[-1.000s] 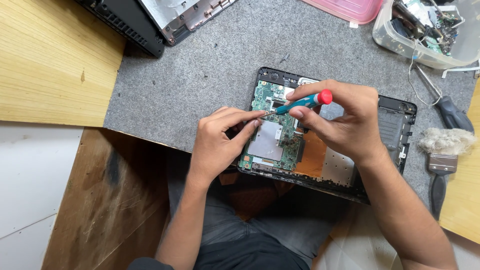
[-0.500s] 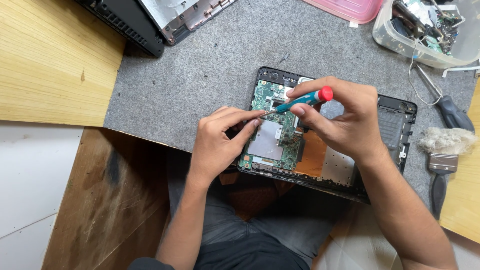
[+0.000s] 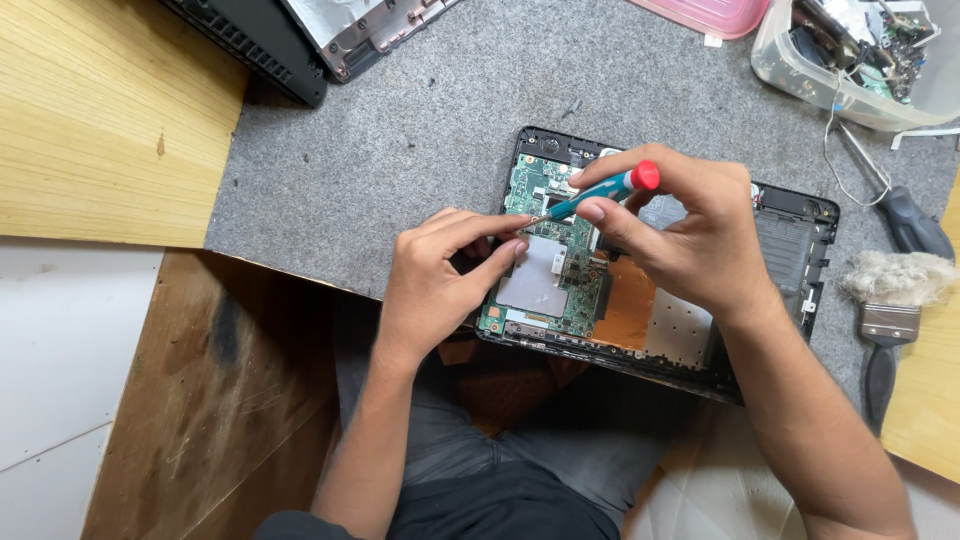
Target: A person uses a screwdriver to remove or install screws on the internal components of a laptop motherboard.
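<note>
So I've got the opened tablet (image 3: 700, 300) lying on the grey felt mat (image 3: 400, 170), hanging a bit over the near edge of the tabletop, right above my lap. Back cover's off, so the green circuit board (image 3: 545, 250) with its silver shield is showing on the left half and an orange-brown sheet on the right.

My right hand (image 3: 690, 240) is grasping a small teal screwdriver (image 3: 600, 192) with a red cap, fingers wrapped round the handle, tip angled down-left onto the board. My left hand (image 3: 440, 270) is resting at the tablet's left edge, fingers pinched together right at the screwdriver tip; can't tell if there's a screw between them, too tiny to see.

Stuff around: a clear plastic tub (image 3: 850, 60) of loose parts and a pink lid (image 3: 700, 12) along the far edge, a dark device and a bare metal shell (image 3: 350, 30) at the far left corner of the mat. By the right edge there's a black-handled tool (image 3: 915, 225) and a fluffy brush (image 3: 890, 300). My right hand hides most of the tablet's middle.
</note>
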